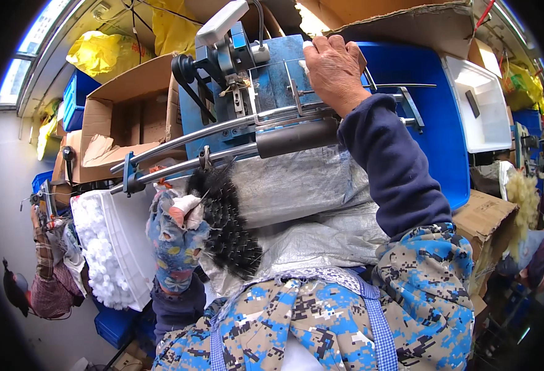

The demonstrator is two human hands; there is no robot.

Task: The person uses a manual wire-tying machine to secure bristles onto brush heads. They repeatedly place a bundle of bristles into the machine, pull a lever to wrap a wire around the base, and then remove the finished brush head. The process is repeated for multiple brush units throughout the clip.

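My left hand [179, 232], in a worn flowered glove with pale wraps at the fingertips, is closed at the edge of a black bristly bundle [225, 222]. Thin pale wires show among the bristles, which hang over a silvery sheet [297, 191]. My right hand [337, 71] is bare, apart from white wraps on its thumb side. It is closed at the far right of a blue bench machine [278, 68]; whatever lies under its fingers is hidden. Two steel rails [222, 128] and a dark grey roller [297, 137] run across the machine's near side.
At left, a white bin [123, 238] holds white fluffy pieces, beside an open cardboard box [130, 117]. A blue tub [433, 111] and a white bin [482, 105] stand at right. Other people work at the far left [55, 284] and far right [535, 266].
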